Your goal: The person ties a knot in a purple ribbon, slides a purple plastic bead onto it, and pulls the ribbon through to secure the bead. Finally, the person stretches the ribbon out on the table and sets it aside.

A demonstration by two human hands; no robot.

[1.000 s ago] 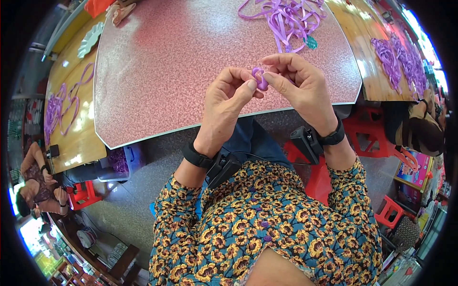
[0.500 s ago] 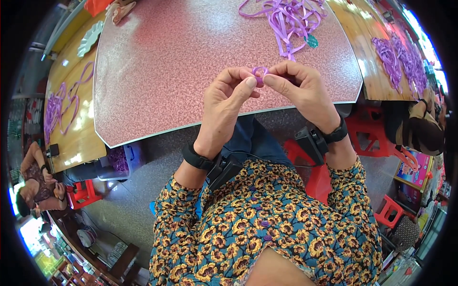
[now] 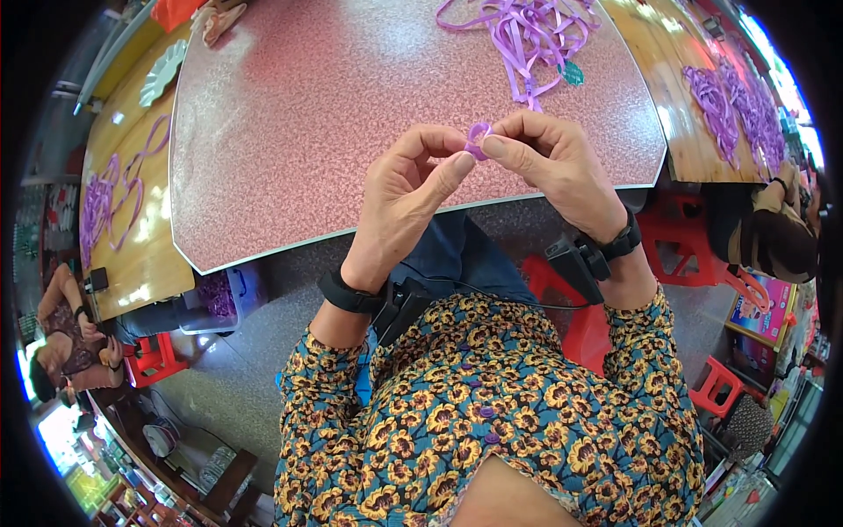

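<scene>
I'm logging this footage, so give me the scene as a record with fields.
Left hand: pinching a purple ribbon loop
Right hand: pinching the loop's right side
Main table: pinkish, speckled, pale edge
On main table: tangled purple ribbon beyond the right hand, green piece beside it
Left wooden table: purple ribbon strands
Right wooden table: purple ribbon bundles

Purple ribbon (image 3: 475,149) — bent into small loop — pinched between left hand (image 3: 406,184) and right hand (image 3: 558,165).
</scene>
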